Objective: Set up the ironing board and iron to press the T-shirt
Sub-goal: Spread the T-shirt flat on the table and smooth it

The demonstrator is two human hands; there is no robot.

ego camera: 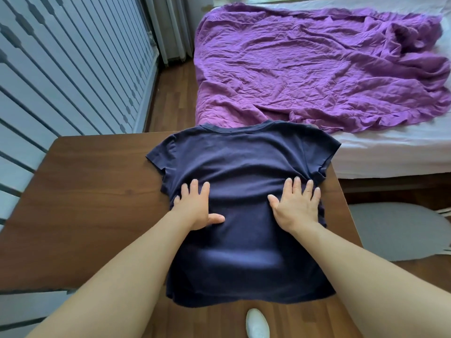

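Note:
A navy blue T-shirt [240,167] lies spread flat on a brown wooden table [92,191], collar pointing away from me and hem hanging over the near edge. My left hand [196,207] presses flat on the shirt's left side, fingers spread. My right hand [296,206] presses flat on its right side, fingers apart. Neither hand grips anything. A grey padded ironing board [400,230] lies low at the right, beside the table. No iron is in view.
A bed with a white sheet [390,152] and a crumpled purple cover [305,64] stands just beyond the table. A white slatted wall [61,69] runs along the left. Wooden floor [170,93] shows between wall and bed. A white shoe [256,324] shows below the table edge.

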